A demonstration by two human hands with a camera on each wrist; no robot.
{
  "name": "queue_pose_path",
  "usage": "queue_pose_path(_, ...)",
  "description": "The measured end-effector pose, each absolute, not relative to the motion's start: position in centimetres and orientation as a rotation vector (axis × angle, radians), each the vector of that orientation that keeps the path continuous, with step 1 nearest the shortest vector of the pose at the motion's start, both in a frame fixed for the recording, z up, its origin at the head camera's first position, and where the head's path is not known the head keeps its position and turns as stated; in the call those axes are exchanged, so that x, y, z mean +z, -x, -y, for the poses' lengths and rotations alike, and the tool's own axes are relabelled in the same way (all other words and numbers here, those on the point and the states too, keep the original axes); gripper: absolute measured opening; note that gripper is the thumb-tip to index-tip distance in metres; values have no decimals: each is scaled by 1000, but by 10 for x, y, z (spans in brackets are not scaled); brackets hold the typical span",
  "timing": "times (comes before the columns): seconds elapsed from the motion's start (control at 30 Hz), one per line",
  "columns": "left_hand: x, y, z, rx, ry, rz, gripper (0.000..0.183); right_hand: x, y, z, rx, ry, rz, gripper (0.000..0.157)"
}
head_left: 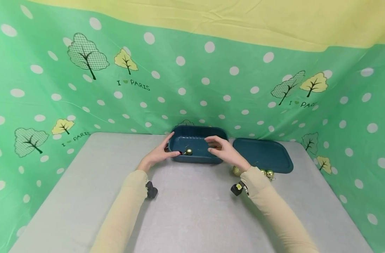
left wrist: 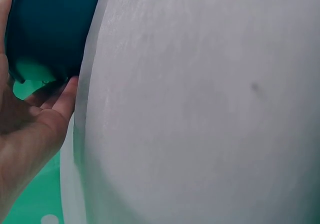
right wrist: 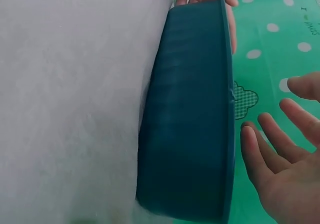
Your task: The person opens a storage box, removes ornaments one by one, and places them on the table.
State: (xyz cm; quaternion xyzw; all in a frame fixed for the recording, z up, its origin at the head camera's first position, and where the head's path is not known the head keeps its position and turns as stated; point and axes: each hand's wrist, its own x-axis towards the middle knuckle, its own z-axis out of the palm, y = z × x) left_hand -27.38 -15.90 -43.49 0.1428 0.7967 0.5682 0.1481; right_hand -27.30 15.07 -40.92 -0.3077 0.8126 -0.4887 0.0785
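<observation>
A dark blue plastic storage box (head_left: pixel 197 159) stands open at the back of the table. Its left end is in the grip of my left hand (head_left: pixel 157 154), thumb over the rim and fingers around the outside. The left wrist view shows those fingers (left wrist: pixel 65 101) against the box end. Inside the box, near the left thumb, lies a small gold bauble (head_left: pixel 188 151) with something dark red beside it. My right hand (head_left: pixel 225 151) hovers over the box's right part, fingers spread and slightly bent, holding nothing. The right wrist view shows it apart from the box's rim.
Right of the box lies its flat dark blue lid (head_left: pixel 262 151). Several gold baubles (head_left: pixel 269 173) sit by the lid's front edge, partly hidden by the right forearm, with a glittery gold ball (head_left: pixel 236 171) near the wrist. A green dotted curtain (head_left: pixel 208 95) hangs close behind.
</observation>
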Motion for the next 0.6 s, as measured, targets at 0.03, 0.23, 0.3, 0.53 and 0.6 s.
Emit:
queue_pose_path(0.03, -436, 274, 159, 1634, -414, -2294, 94, -409, 274, -150, -1458, 901, -2431, 41)
queue_pose_path(0.23, -438, 276, 157, 1621, -435, -2304, 94, -408, 277, -142, -1448, 847, -2408, 42)
queue_pose_path(0.3, -442, 278, 157, 1622, -431, -2297, 95, -411, 278, -139, -1446, 868, -2410, 42)
queue_pose_path(0.53, -470, 295, 161, 1642, -420, -2310, 96, -422, 290, -122, -1426, 885, -2393, 42)
queue_pose_path(0.6, -472, 295, 163, 1650, -424, -2324, 96, -423, 293, -117, -1415, 871, -2383, 41)
